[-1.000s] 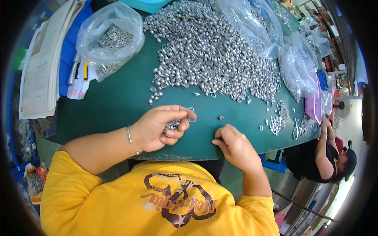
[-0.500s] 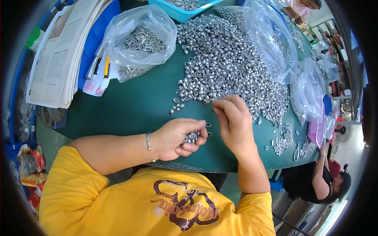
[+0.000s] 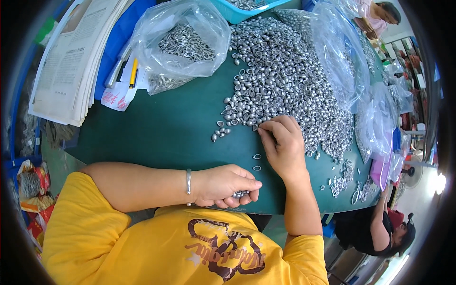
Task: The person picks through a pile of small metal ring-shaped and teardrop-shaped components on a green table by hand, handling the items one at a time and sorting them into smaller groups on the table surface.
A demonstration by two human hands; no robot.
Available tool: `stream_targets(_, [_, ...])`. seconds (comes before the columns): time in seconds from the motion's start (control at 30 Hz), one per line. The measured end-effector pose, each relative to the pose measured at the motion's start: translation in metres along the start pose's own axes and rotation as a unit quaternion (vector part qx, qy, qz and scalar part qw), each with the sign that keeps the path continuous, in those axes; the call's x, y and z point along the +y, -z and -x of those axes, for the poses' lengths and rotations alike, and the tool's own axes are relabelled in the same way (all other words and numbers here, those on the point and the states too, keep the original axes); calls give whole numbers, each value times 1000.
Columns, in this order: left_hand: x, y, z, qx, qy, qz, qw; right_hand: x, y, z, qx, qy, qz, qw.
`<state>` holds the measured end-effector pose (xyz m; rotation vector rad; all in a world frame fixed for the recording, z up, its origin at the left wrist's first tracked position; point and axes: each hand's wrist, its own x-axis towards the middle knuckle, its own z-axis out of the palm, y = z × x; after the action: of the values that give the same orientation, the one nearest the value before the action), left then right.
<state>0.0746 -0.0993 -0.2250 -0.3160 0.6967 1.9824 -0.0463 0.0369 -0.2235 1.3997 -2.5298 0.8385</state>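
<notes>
My left hand (image 3: pixel 227 186) is curled around a handful of small silver metal pieces (image 3: pixel 241 194), which show between its thumb and fingers near the table's front edge. Thumb and forefinger of my right hand (image 3: pixel 284 147) are pinched together at the near edge of a big pile of rounded, hollow silver metal pieces (image 3: pixel 285 76). One such piece lies right by those fingertips; whether it is gripped I cannot tell. Between my hands, two small metal rings (image 3: pixel 257 156) lie on the green table (image 3: pixel 190 128). A few loose pieces (image 3: pixel 221 130) sit left of the pile.
A clear plastic bag of metal rings (image 3: pixel 185 45) stands at the far left, beside a pen (image 3: pixel 133 73) and stacked papers (image 3: pixel 61 61). A blue basin (image 3: pixel 237 14) is behind. More plastic bags (image 3: pixel 377 114) and scattered links (image 3: pixel 342 180) lie right. Two other people are there.
My left hand has dropped nearer to me and turned more palm-down over its handful, away from the two rings. My right hand stays by the pile's edge. The whole view has shifted slightly.
</notes>
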Motion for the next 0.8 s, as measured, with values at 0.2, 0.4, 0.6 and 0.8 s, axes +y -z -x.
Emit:
stream_targets(0.2, [-1, -1, 0, 1, 0, 0, 1000, -6, 3, 1, -3, -65, -88, 994])
stream_targets(0.4, [-3, 1, -4, -7, 0, 0, 1000, -14, 18, -10, -60, -308, -673, 670])
stream_targets(0.6, [-3, 1, -4, -8, -9, -8, 1000, -36, -17, -25, -97, 46, -34, 994])
stream_targets(0.8, [-6, 2, -6, -4, -18, -11, 1000, -35, -17, -34, -111, 34, -52, 992])
